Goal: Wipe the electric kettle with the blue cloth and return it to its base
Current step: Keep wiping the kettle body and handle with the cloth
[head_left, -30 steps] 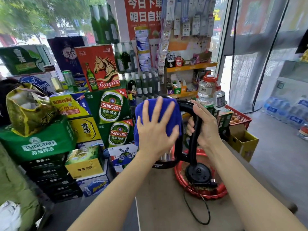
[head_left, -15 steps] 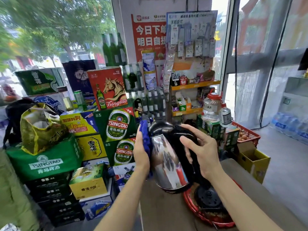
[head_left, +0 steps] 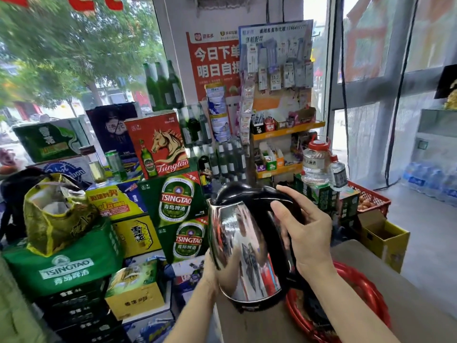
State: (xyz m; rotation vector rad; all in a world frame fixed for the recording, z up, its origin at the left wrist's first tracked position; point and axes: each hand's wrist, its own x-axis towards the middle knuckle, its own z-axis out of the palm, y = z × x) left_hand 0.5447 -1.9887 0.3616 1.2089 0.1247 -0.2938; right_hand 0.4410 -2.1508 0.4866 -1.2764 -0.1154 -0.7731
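Since the earlier frame the kettle [head_left: 247, 248] has been tilted more upright and brought closer, and the blue cloth, then seen at the left palm, is now hidden. The kettle is held in the air above the near counter [head_left: 408, 305], its black handle [head_left: 277, 194] gripped by the right hand [head_left: 305, 233], fingers curled around the top of the loop. The left hand [head_left: 210, 268] is pressed against the far side of the steel body, mostly hidden behind it, so its grip cannot be told. Just right of the kettle's bottom a red tray [head_left: 366, 290] is seen on the counter. Farther off, green beer cartons [head_left: 175, 199] are stacked, with shelves [head_left: 286, 131] behind
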